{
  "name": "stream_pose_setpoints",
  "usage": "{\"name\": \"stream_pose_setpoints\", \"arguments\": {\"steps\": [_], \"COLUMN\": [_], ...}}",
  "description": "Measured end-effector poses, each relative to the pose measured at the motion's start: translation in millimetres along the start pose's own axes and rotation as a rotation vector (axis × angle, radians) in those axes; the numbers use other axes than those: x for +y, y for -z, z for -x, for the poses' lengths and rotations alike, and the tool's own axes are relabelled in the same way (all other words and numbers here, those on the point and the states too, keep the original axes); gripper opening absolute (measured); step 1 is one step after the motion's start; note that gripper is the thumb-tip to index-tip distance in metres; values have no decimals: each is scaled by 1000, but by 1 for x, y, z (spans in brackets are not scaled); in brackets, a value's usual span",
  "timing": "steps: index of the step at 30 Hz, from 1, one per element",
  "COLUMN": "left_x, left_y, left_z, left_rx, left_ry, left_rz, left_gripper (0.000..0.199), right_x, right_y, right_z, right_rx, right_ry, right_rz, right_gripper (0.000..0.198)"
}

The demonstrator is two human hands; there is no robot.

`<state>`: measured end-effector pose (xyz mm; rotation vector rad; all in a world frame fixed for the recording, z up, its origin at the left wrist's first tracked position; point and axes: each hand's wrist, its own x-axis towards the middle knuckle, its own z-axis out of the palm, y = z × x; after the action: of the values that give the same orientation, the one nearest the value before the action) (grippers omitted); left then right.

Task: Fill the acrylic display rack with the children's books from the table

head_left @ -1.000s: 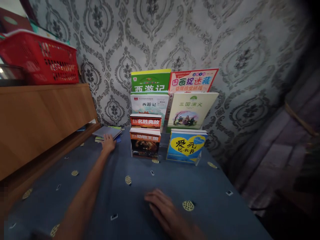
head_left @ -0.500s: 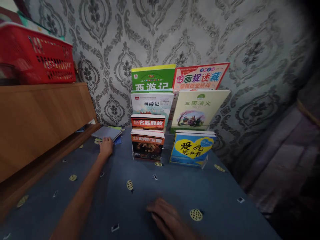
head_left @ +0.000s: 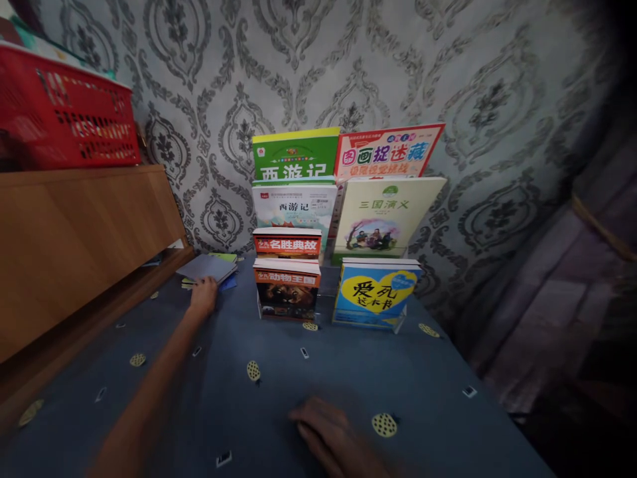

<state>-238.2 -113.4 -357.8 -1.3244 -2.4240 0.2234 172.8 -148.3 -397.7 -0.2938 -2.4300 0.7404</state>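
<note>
At the far left of the table, my left hand (head_left: 203, 295) is at the near edge of a small stack of books. Its fingers lie over the edge of the grey-blue top book (head_left: 206, 267), gripping it; their undersides are hidden. My right hand (head_left: 323, 428) rests low on the blue tablecloth (head_left: 279, 425), fingers loosely bent, a gap beside the thumb and nothing visible in it. Beyond it stand two tiered rows of books in clear holders. In front are an orange-and-black animal book (head_left: 287, 292) and a blue book with a yellow heart (head_left: 375, 295).
Behind these stand a pale green book (head_left: 383, 219), a red-bordered picture book (head_left: 388, 151) and a green book (head_left: 296, 156). A wooden cabinet (head_left: 84, 245) carrying a red basket (head_left: 94, 126) borders the left side. Patterned wallpaper (head_left: 398, 60) rises behind; a curtain hangs at right.
The whole view has shifted a little, so things sit slightly further left. Both hands keep about the same places relative to the books and table.
</note>
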Motion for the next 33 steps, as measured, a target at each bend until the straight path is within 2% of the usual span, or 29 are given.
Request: {"name": "stream_pose_setpoints", "arguments": {"steps": [8,15,22,28,33], "left_x": [-9,-2,17,16,7], "left_y": [14,22,31,38,31], "left_z": [48,78,110,132,137], "left_rx": [34,30,-47,-173,-46], "left_ry": [-74,-165,-277,-343,-286], "left_rz": [-105,-132,-84,-17,68], "left_gripper": [43,39,35,34,26], "right_x": [3,8,-6,-5,-4], "right_y": [-2,-4,5,2,-1], "right_z": [4,4,-4,-4,-3], "right_rx": [-77,-118,-148,-106,-109], "right_ry": [-90,-125,-152,-119,-123], "right_rz": [-34,-49,-85,-104,-116], "right_gripper": [38,41,41,39,39]}}
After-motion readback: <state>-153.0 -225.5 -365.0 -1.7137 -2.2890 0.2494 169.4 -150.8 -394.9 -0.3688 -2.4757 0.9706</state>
